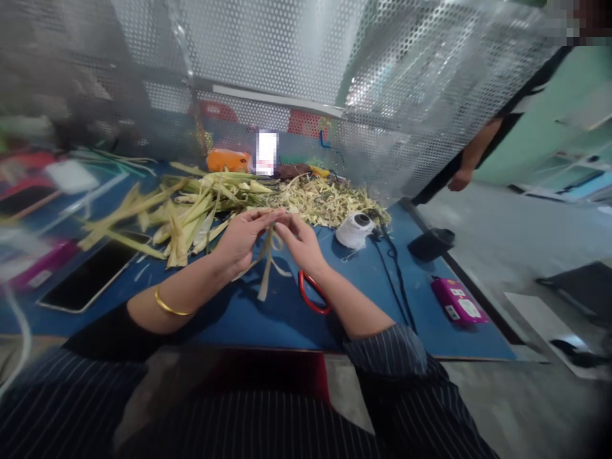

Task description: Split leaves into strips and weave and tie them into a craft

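Pale, narrow strips of dried leaf point(266, 275) hang from between my two hands above the blue table. My left hand point(243, 237) has its fingers closed on the upper end of the strips. From the other side my right hand point(300, 241) pinches the same strips, its fingertips meeting those of the left. The exact grip is partly hidden by the fingers. Under my right wrist lie red-handled scissors point(313, 293), their blades out of sight. Behind my hands are a bundle of long dried leaves point(184, 220) and a heap of short leaf scraps point(325, 199).
Right of my hands stand a spool of white thread point(354, 231), a black cord point(396, 274), a dark cylinder point(431, 244) and a purple packet point(459, 301). A tablet point(95, 271) lies left. An orange packet point(228, 160) sits before the perforated metal screen point(282, 51). Another person's hand point(460, 180) hangs beyond it.
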A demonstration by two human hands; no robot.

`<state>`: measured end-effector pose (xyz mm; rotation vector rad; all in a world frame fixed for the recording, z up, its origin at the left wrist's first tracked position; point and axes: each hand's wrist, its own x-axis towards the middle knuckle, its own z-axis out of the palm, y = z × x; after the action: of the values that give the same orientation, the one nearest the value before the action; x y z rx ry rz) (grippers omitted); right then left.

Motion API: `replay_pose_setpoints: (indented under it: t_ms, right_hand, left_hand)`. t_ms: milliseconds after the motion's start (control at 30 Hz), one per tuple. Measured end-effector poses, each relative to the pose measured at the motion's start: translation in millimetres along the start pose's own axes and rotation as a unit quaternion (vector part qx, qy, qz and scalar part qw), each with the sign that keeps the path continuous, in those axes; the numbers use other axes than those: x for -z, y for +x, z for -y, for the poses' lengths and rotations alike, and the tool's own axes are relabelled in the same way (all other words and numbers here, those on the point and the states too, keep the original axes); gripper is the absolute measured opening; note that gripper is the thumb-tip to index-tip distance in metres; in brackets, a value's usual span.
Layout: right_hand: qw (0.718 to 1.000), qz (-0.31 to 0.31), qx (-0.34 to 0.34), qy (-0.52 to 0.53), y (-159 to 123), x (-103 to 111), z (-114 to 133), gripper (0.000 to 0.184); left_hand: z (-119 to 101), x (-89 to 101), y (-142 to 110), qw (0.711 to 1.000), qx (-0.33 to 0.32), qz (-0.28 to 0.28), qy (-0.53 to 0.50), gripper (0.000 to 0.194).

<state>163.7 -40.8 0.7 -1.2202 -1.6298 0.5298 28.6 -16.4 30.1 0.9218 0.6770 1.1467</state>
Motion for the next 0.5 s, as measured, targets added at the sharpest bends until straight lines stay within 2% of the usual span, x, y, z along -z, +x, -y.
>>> replay_pose_setpoints:
  t_ms: [67, 133, 233, 367, 500]
  right_hand:
    - [0.986, 0.051, -0.059, 0.147, -2, -9, -2, 0.029]
    - [0.97, 0.079, -0.085, 0.214, -3, -13, -3, 0.029]
    - [0.962, 0.06, -0.121, 0.236, -3, -11, -2, 0.029]
    - [0.948, 0.023, -0.176, 0.264, -2, -2, 3, 0.029]
    - [0.93, 0.082, -0.204, 0.296, -3, 1, 5, 0.03]
  left_hand:
    - [1, -2.5, 2, 1.0, -0.009, -0.011, 0.01, 0.016]
    - [4, 0.0, 5, 1.0, 0.025, -0.014, 0.011, 0.021]
    - [11, 8.4, 8, 0.997, 0.068, 0.021, -0.004, 0.028]
    - [18, 17.8, 12, 0.998, 0.052, 0.042, -0.009, 0.027]
    - [19, 19.3, 15, 0.998, 0.016, 0.05, 0.039, 0.027]
